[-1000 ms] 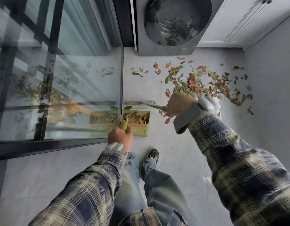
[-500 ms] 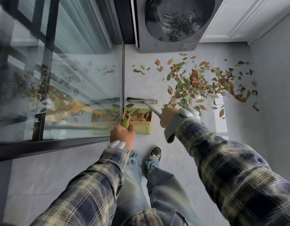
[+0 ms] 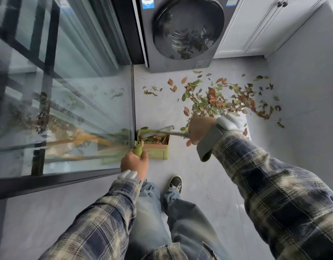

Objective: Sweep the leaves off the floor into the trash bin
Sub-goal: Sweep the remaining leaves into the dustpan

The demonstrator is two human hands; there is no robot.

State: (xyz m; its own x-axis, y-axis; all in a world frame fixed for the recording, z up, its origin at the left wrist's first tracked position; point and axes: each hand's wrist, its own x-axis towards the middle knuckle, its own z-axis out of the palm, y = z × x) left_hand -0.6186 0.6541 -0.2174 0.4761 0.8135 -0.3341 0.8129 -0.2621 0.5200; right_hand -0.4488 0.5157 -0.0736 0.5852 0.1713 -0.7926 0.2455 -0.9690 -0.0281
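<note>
Glass door (image 3: 71,113) far left, with the dustpan (image 3: 159,153) on the grey floor (image 3: 199,184) just beside its edge. Left hand (image 3: 134,163) is curled tight round the green dustpan handle (image 3: 138,150). A few leaves lie inside the pan. Broom head (image 3: 156,130) is over the pan mouth; it's blurred, so can't tell if it touches the lip. Right hand (image 3: 200,129) is wrapped round the broom shaft (image 3: 177,133), low down near the head. Main leaf pile (image 3: 216,101) is further right, in front of the washing machine (image 3: 188,30) and well apart from the pan, with strays between. Trash bin is not in view.

Step looks like drawing a batch into the pan. To do it well:
- Press the pan lip flat to the floor.
- Brace the handle against the push.
- Use short, low strokes so light leaves don't flick out.
- Probably move the pan nearer the pile.

Most of the job looks undone.
</note>
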